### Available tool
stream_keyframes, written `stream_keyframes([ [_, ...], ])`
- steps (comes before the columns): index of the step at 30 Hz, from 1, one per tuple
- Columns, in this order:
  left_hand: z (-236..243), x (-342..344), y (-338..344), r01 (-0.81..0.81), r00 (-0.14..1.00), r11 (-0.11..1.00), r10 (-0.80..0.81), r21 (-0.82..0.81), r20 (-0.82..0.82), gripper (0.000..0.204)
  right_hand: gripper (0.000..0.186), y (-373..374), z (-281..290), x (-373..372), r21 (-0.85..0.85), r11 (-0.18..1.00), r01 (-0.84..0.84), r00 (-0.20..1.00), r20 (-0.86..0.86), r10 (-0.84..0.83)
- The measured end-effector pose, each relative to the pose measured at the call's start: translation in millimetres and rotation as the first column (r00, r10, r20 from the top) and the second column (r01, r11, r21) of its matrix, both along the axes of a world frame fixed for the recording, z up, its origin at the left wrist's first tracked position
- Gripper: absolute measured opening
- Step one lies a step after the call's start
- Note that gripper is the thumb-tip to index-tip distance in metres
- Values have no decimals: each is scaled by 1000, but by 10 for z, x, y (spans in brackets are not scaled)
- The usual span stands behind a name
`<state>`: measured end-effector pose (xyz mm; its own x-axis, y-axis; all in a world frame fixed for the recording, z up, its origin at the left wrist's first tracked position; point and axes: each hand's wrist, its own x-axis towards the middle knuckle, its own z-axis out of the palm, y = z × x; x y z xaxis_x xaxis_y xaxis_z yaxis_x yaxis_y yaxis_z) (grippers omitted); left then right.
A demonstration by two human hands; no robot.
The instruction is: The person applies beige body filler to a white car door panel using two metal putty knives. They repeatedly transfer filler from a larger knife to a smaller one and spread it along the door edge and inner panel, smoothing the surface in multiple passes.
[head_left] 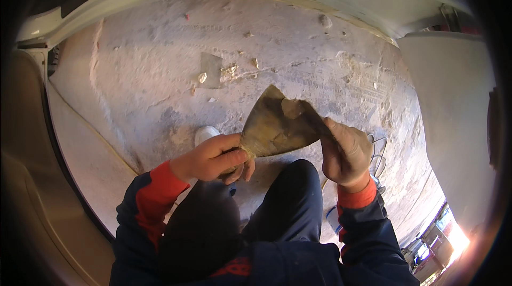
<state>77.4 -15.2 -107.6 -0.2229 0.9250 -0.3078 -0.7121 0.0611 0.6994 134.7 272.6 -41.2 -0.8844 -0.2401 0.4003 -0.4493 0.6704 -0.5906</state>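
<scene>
In front of my knees I hold a curled, dark brown-grey sheet (274,126) that looks like worn sandpaper, with paler tan patches and a ragged top edge. My left hand (216,158) is closed, pinching the sheet's lower left corner, where the edge looks yellowish and frayed. On the other side my right hand (346,152) grips the right edge, its thumb on top and the fingers bent beneath. Between the two hands the sheet bows upward.
Below lies a dusty, stained floor (154,46) with a grey rectangular piece (211,70) and small scraps. Pale vehicle-like panels (453,105) frame the far side and right. A brown panel (32,179) stands left. Thin looped wire (380,155) lies beyond my right wrist.
</scene>
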Motion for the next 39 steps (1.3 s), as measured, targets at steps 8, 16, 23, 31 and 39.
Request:
stream_keyframes([
  [8,-47,59,-57,-190,899,982,179,13,-399,17,35,-69,-2,60,69,997,17,881,471,-47],
  [16,-305,273,179,-409,-79,899,134,155,-988,55,34,-476,7,256,-543,213,812,473,826,306],
  [23,-475,208,64,-310,-264,950,-52,33,-963,53,41,-364,53,265,-600,94,795,558,783,276],
  [31,-127,-540,-236,-556,308,823,80,-111,-948,30,37,364,-490,257,-775,-165,610,792,604,92],
  [39,849,-2409,283,-856,106,505,378,109,-920,37,20,911,-1719,57,-654,-626,426,817,575,-45],
])
